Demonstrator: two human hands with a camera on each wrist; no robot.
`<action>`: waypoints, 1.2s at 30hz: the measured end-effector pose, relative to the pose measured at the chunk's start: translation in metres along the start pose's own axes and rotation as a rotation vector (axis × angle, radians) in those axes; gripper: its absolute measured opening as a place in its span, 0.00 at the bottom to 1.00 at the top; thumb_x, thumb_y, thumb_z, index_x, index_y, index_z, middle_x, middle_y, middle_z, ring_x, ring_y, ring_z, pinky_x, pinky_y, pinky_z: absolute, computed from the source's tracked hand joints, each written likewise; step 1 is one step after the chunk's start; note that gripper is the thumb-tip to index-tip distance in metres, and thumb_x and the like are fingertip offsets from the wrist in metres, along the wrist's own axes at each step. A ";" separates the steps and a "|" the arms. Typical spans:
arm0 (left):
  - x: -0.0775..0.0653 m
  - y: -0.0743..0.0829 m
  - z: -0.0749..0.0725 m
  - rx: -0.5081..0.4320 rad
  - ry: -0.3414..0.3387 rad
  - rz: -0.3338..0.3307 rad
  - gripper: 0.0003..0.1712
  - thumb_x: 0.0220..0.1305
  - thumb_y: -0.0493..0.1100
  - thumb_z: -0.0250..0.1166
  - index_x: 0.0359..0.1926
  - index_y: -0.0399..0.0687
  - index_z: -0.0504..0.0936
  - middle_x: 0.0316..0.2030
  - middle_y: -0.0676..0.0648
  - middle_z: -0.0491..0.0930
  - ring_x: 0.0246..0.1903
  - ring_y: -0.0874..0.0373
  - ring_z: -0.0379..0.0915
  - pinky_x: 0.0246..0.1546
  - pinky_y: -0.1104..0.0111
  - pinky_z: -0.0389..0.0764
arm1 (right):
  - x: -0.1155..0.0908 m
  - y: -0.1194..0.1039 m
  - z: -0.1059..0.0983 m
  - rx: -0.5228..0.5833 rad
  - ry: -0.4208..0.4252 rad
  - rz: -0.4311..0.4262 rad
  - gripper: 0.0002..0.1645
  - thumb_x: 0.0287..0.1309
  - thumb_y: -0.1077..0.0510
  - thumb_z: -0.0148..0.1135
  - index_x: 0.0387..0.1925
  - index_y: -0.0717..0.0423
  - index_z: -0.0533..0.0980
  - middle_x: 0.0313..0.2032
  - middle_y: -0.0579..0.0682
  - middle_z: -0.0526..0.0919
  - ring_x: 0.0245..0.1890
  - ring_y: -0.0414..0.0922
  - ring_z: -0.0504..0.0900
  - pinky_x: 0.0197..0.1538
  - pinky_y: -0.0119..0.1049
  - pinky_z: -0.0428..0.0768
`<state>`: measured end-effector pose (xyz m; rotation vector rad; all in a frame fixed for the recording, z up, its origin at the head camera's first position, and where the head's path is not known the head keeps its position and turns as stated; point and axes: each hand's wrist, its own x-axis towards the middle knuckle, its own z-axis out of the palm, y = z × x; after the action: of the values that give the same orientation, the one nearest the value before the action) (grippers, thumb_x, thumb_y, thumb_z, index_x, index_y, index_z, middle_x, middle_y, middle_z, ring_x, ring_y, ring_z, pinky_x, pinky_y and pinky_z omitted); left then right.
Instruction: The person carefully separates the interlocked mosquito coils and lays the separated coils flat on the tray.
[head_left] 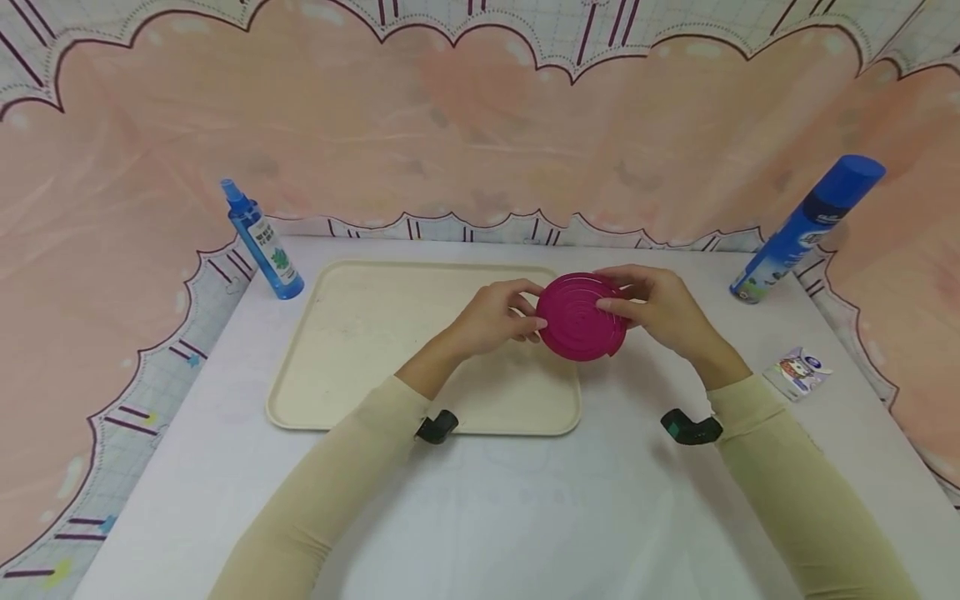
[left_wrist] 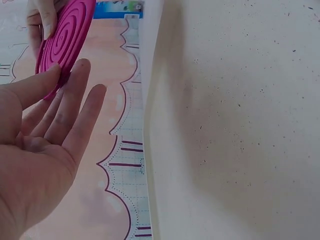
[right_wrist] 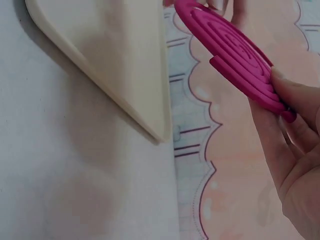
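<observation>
A magenta mosquito coil (head_left: 581, 317), a flat disc with spiral grooves, is held up between both hands over the right edge of the tray. My left hand (head_left: 495, 317) pinches its left rim between thumb and fingers. On the opposite rim, my right hand (head_left: 648, 304) grips it with the thumb on the face and fingers behind. Seen from the right wrist, the coil (right_wrist: 235, 50) is tilted, and a loose-looking end juts from its outer ring. In the left wrist view the last fingers of the left hand (left_wrist: 50, 135) stretch out away from the disc.
A cream tray (head_left: 390, 350) lies on the white table, dark specks scattered on its surface. A blue spray bottle (head_left: 262, 242) stands at the back left, a blue aerosol can (head_left: 806, 229) at the back right. Near the right sleeve lies a small printed packet (head_left: 798, 372).
</observation>
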<state>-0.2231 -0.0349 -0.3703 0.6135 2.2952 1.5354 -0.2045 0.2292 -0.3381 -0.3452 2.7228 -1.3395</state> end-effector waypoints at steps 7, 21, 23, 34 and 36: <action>-0.004 0.000 -0.004 -0.012 0.086 -0.015 0.24 0.65 0.35 0.70 0.61 0.42 0.79 0.41 0.37 0.88 0.34 0.50 0.89 0.39 0.67 0.90 | 0.000 -0.002 0.017 -0.004 0.138 -0.017 0.30 0.62 0.54 0.71 0.65 0.49 0.77 0.56 0.60 0.85 0.54 0.57 0.86 0.38 0.27 0.88; -0.017 -0.003 -0.021 -0.071 0.118 -0.042 0.18 0.64 0.34 0.70 0.55 0.37 0.84 0.43 0.35 0.88 0.34 0.53 0.88 0.39 0.65 0.90 | -0.003 -0.002 0.041 0.120 0.197 -0.082 0.27 0.61 0.57 0.72 0.61 0.54 0.79 0.52 0.62 0.87 0.42 0.38 0.88 0.38 0.25 0.87; -0.018 -0.003 -0.024 -0.074 0.117 -0.040 0.18 0.64 0.34 0.70 0.55 0.36 0.84 0.43 0.35 0.88 0.34 0.56 0.88 0.40 0.64 0.90 | -0.003 -0.003 0.041 0.157 0.180 -0.090 0.27 0.61 0.57 0.71 0.62 0.55 0.79 0.52 0.63 0.86 0.40 0.32 0.87 0.39 0.27 0.87; -0.023 -0.001 -0.037 -0.201 0.052 -0.034 0.19 0.66 0.32 0.68 0.57 0.32 0.81 0.45 0.32 0.87 0.32 0.60 0.87 0.44 0.59 0.90 | -0.002 0.000 0.037 0.441 0.064 -0.008 0.25 0.67 0.55 0.66 0.62 0.62 0.76 0.42 0.36 0.88 0.37 0.34 0.89 0.41 0.31 0.89; -0.023 -0.002 -0.039 -0.235 0.039 -0.029 0.19 0.66 0.31 0.67 0.57 0.31 0.81 0.45 0.32 0.87 0.32 0.60 0.86 0.45 0.58 0.90 | -0.001 -0.001 0.036 0.554 0.038 0.018 0.20 0.69 0.57 0.64 0.59 0.59 0.78 0.41 0.37 0.89 0.36 0.34 0.89 0.40 0.31 0.89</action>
<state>-0.2218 -0.0781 -0.3567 0.4898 2.0972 1.7832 -0.1966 0.2010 -0.3597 -0.2439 2.2350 -2.0180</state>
